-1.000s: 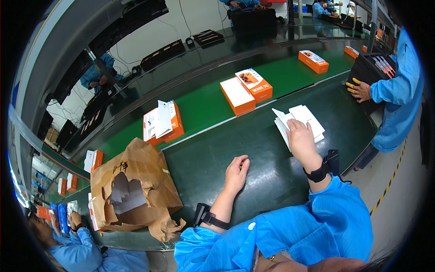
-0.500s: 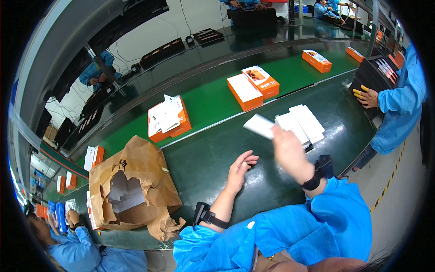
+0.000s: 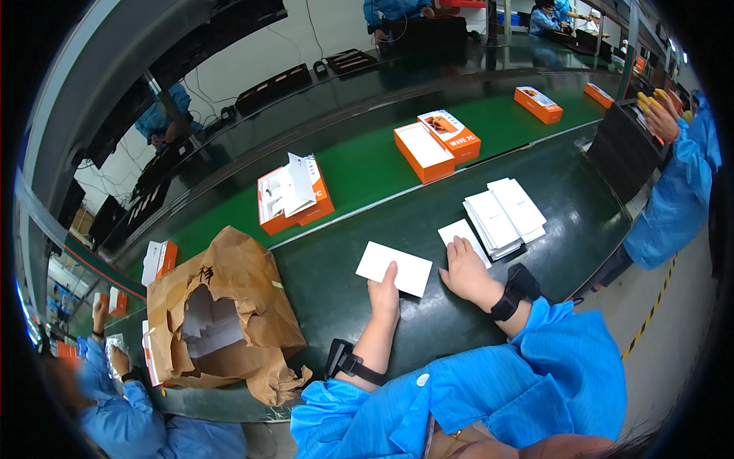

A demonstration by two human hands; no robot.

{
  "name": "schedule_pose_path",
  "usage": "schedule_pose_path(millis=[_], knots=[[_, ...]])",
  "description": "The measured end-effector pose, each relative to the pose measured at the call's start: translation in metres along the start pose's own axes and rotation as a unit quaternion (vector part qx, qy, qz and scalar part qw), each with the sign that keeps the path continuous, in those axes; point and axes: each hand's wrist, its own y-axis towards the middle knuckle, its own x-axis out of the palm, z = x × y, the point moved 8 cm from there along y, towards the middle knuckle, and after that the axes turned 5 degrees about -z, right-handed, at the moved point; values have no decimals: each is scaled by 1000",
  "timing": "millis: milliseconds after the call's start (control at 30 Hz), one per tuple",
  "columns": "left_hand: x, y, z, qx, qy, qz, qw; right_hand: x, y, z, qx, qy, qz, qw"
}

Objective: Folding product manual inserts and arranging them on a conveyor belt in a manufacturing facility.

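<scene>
A flat white booklet or card (image 3: 394, 266) is pinched in my left hand (image 3: 384, 300), thumb on top, held over the dark green bench. My right hand (image 3: 472, 273) has its fingers closed on the near edge of another white card (image 3: 461, 231). That card is just left of two overlapping stacks of white booklets (image 3: 501, 216). Something dark shows beneath the stacks. My right fingertips are partly hidden against the card.
A torn brown paper bag (image 3: 267, 321) with white papers inside stands left. Beyond the bench edge, a green conveyor (image 3: 355, 183) carries open orange-and-white boxes (image 3: 424, 155). A co-worker's gloved hands (image 3: 659, 111) are above a black rack (image 3: 623, 145) at right.
A white card my right hand held raised is now in my left hand. My right hand has come down onto another card beside the stacks. The conveyor boxes have shifted slightly right.
</scene>
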Motion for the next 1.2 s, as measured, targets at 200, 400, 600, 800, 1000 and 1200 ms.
schedule_pose_path(millis=[200, 400, 600, 800, 1000, 1200], knots=[[-7, 1, 1, -18, 18, -4, 1000, 4, 14, 1, -53, -136, 67, 987], [-10, 4, -3, -12, 26, -3, 1000, -1, 12, -6, -48, -152, 111, 981], [-18, 6, -5, -13, 28, 4, 1000, -71, 20, 27, -5, 191, 135, 972], [-18, 8, -4, -18, 34, -11, 999, -83, 33, 119, 48, 577, 115, 807], [-20, 8, -3, -21, 44, -15, 999, -97, 1, 109, 61, 78, 276, 956], [-32, 12, -5, -28, 48, -6, 998, -95, 22, 60, -54, 136, 230, 962]])
